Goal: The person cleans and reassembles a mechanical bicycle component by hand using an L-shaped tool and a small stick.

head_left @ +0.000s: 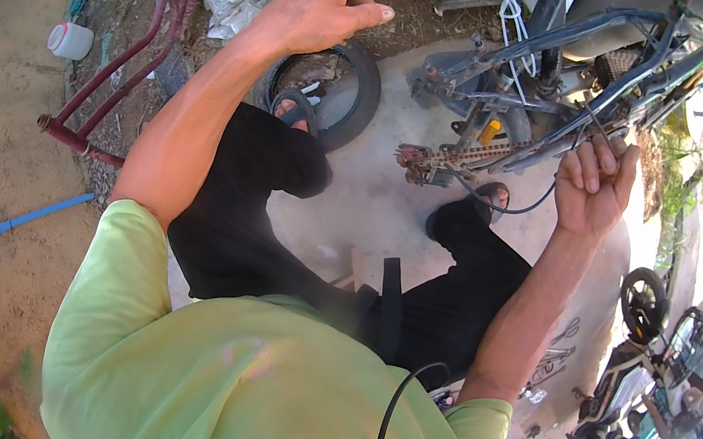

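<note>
While I am looking down past the pale green short-sleeved shirt (191,360) and the black trousers (263,196) of the seated person, a thin black cord (402,393) is hanging near the chest. Beyond the knees, sandalled feet are resting on the pale concrete floor (371,213). On my right, the right hand (594,183) is curling closed around a thin dark metal cable (548,196), which is looping down and back toward the rusty orange drive chain (463,156). The fingers are pinched on the cable's upper end, just beside the blue-grey tubular frame of a stripped motorcycle (570,61). On my left, the left hand (325,9) is hovering with fingers loosely spread and half bent, gripping nothing, above a black rubber tyre (362,97) lying flat. Farther left, a dark red bent metal pipe frame (117,72) is lying on the dirt, with a small white plastic tub (70,40) and a blue hose (6,225) beyond it.
</note>
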Motion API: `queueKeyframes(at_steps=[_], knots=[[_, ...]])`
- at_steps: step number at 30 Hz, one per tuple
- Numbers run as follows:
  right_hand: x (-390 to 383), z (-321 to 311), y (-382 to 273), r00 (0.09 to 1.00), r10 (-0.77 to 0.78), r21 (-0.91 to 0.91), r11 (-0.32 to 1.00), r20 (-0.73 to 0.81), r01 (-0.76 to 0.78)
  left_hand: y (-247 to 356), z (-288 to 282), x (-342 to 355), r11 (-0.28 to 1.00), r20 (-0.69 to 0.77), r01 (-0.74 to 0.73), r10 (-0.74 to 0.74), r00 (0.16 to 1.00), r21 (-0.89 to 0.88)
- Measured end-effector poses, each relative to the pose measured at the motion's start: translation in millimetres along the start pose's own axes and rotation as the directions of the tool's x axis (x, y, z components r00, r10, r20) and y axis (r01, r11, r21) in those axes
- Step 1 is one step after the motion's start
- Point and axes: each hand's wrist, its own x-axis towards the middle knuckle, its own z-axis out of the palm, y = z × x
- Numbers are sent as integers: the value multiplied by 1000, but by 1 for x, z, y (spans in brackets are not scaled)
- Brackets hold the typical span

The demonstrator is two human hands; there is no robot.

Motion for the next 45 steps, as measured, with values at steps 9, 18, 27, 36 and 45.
queueKeyframes(at_steps=[9,18,27,36,45], knots=[[6,3,8,1000,16,31,999,11,-16,-87,73,32,980,203,141,-168,965,139],[14,0,9,999,3,-6,1000,-44,-3,-119,162,15,959,407,197,-265,874,202],[10,0,7,1000,-16,-3,1000,-17,16,-139,243,25,855,235,467,-418,878,-224],[5,-10,-4,999,-44,-59,997,-4,44,-115,305,15,735,388,524,-373,843,-430],[5,-9,-7,997,-72,-72,995,-41,68,-128,247,24,928,15,373,-373,928,10]])
